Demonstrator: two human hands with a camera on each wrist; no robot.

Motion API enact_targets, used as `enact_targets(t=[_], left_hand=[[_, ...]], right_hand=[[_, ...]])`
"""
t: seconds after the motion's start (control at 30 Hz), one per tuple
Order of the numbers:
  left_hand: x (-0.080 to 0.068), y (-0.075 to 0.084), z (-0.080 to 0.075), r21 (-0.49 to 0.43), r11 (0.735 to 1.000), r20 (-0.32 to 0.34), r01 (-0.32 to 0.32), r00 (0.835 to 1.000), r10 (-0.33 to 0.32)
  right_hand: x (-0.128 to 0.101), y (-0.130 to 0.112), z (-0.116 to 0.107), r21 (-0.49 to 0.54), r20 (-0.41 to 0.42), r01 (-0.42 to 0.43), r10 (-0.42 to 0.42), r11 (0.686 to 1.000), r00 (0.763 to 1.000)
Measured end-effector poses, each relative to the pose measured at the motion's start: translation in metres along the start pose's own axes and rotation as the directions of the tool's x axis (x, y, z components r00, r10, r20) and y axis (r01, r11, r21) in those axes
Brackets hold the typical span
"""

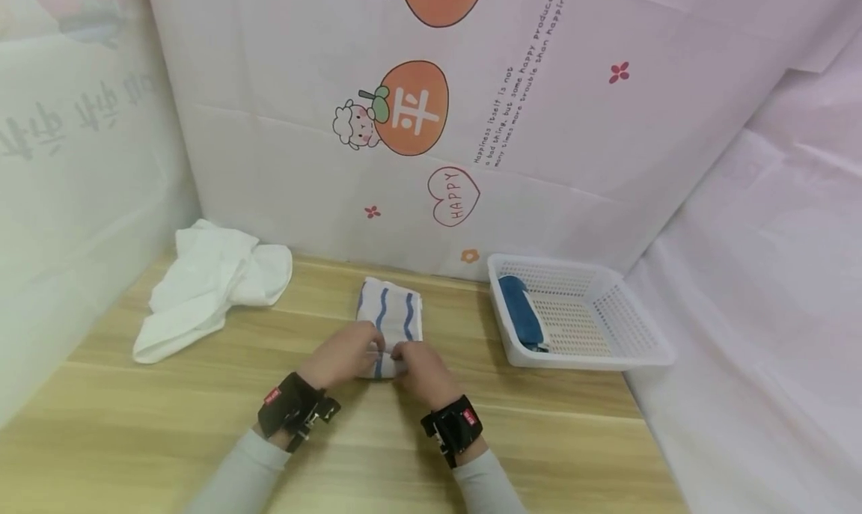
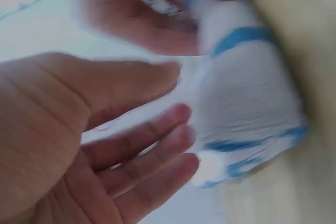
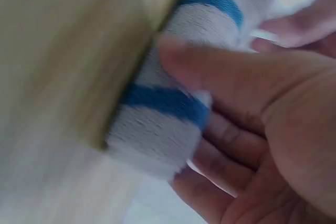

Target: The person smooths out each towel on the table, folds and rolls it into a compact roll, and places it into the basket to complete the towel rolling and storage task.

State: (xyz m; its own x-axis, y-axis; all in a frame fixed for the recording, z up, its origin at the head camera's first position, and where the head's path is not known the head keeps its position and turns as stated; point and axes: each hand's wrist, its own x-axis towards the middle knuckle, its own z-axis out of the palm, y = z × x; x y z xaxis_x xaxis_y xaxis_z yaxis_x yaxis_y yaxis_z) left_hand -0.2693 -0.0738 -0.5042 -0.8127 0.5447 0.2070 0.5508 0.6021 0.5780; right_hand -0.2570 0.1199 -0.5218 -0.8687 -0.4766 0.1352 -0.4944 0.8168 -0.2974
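Observation:
A white towel [image 1: 390, 312] with blue wavy stripes lies folded on the wooden table [image 1: 135, 424], and its near end is rolled up. Both hands are at that rolled end. My right hand [image 1: 407, 360] grips the roll [image 3: 168, 108], with the thumb [image 3: 210, 72] on top and the fingers underneath. My left hand [image 1: 367, 349] is beside the roll [image 2: 247, 114]. Its fingers [image 2: 157, 150] are loosely extended, their tips at the towel's end. Both wrist views are blurred.
A crumpled white cloth [image 1: 209, 286] lies at the back left of the table. A white plastic basket [image 1: 586, 357] stands at the right with a rolled blue cloth [image 1: 521, 312] inside. A printed sheet [image 1: 471, 125] hangs behind, and pale sheets hang at both sides.

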Motion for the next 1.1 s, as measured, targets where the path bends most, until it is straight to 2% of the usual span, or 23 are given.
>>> enact_targets(t=[0.07, 0.17, 0.33, 0.53, 0.67, 0.8, 0.93, 1.0, 1.1], left_hand=[[-0.001, 0.003, -0.004, 0.017, 1.0, 0.002, 0.001, 1.0, -0.001], [0.001, 0.005, -0.002, 0.056, 0.998, 0.025, -0.022, 0.999, 0.02], [0.001, 0.004, 0.009, 0.118, 0.992, 0.051, -0.045, 0.998, 0.04], [0.001, 0.002, 0.018, 0.104, 0.993, 0.098, -0.056, 0.994, 0.045], [0.003, -0.003, 0.021, 0.079, 0.995, 0.096, -0.067, 0.994, 0.059], [0.005, -0.007, 0.021, 0.031, 0.998, 0.096, -0.052, 0.994, 0.048], [0.008, -0.005, 0.017, 0.036, 0.996, 0.09, -0.08, 0.993, 0.076], [0.009, -0.001, 0.014, 0.044, 0.995, 0.079, -0.093, 0.993, 0.089], [0.013, 0.009, 0.008, 0.035, 0.996, 0.056, -0.08, 0.995, 0.078]], right_hand=[[-0.001, 0.002, 0.003, 0.01, -0.028, 0.011, -0.011, 1.0, 1.0], [-0.001, 0.006, 0.004, 0.003, -0.027, 0.014, -0.014, 1.0, 1.0], [-0.001, 0.008, 0.001, 0.012, 0.064, -0.016, 0.015, 1.0, 0.998], [0.0, 0.01, -0.008, 0.07, 0.124, -0.014, 0.006, 0.997, 0.992], [0.0, 0.006, -0.019, 0.081, 0.059, -0.001, -0.004, 0.997, 0.998], [-0.002, -0.008, -0.029, 0.005, 0.042, 0.003, -0.003, 1.0, 0.999], [-0.002, -0.014, -0.024, -0.05, 0.064, 0.003, 0.001, 0.999, 0.998], [-0.001, -0.013, -0.019, -0.048, 0.049, 0.003, -0.001, 0.999, 0.999], [0.0, -0.006, -0.012, -0.015, 0.028, 0.006, -0.006, 1.0, 1.0]])
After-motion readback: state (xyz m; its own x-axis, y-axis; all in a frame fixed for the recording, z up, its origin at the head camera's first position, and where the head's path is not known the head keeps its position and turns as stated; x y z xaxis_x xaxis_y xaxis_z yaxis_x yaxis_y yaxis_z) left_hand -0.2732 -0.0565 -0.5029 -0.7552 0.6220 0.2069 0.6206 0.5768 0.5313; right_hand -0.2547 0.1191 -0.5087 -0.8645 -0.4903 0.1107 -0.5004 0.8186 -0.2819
